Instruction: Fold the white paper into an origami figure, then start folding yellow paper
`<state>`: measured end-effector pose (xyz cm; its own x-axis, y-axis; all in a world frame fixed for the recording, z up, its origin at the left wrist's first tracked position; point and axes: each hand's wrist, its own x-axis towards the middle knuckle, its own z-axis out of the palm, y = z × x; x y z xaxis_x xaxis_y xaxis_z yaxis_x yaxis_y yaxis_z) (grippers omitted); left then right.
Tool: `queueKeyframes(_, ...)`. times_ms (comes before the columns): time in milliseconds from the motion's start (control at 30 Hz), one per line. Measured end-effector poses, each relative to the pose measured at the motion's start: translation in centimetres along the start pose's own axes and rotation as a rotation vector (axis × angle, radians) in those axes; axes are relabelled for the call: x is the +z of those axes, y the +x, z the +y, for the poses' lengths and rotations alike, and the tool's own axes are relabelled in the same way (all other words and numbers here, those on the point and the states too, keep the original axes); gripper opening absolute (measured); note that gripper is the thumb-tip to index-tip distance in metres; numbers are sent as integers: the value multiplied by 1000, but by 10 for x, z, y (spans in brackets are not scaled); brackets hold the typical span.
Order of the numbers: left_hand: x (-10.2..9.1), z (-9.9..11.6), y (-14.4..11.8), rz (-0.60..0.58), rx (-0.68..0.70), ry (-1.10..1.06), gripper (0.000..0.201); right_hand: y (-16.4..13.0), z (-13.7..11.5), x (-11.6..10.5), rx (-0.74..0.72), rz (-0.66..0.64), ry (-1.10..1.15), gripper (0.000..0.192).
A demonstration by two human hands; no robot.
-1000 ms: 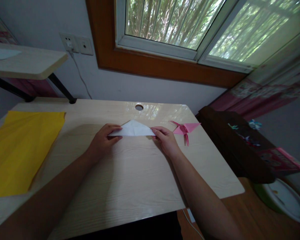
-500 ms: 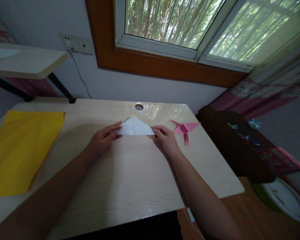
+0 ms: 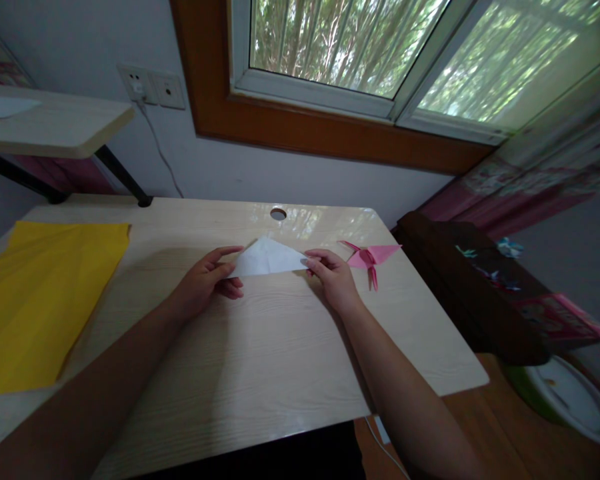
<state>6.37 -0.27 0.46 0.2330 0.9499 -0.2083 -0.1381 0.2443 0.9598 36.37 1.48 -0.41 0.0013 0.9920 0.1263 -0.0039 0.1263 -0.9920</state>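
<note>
A white sheet of paper folded into a low triangle [image 3: 267, 258] spans the gap between my hands, its peak pointing away from me. My left hand [image 3: 207, 277] pinches its left corner between thumb and fingers, with some fingertips showing beneath. At the opposite corner, my right hand [image 3: 330, 272] grips the paper between thumb and forefinger. Just right of that hand lies a pink origami crane [image 3: 367, 258] on the desk.
The pale wooden desk [image 3: 280, 347] has a round cable hole [image 3: 279, 214] near its back edge. Yellow paper [image 3: 45, 293] lies at the left, below a raised shelf [image 3: 55, 127]. Right of the desk stands a dark wooden cabinet [image 3: 460, 287] with small items on top, and a white-rimmed basin [image 3: 575, 400].
The paper's left end has tilted down slightly toward me. My left hand has shifted a little, its lower fingers now spread beneath the paper; the right hand has barely moved.
</note>
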Motion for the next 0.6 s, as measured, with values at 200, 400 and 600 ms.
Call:
queueKeyframes(200,-4,-1,2,49,19,-94,50,-3,-2,0,-183,-142,-273,23)
queueKeyframes(400,-7,-6,5,70,3,-110,23,-3,1,3,-368,-227,-452,21)
queueKeyframes(600,-3,-6,5,79,4,-115,27,-6,0,5,-285,-232,-444,25)
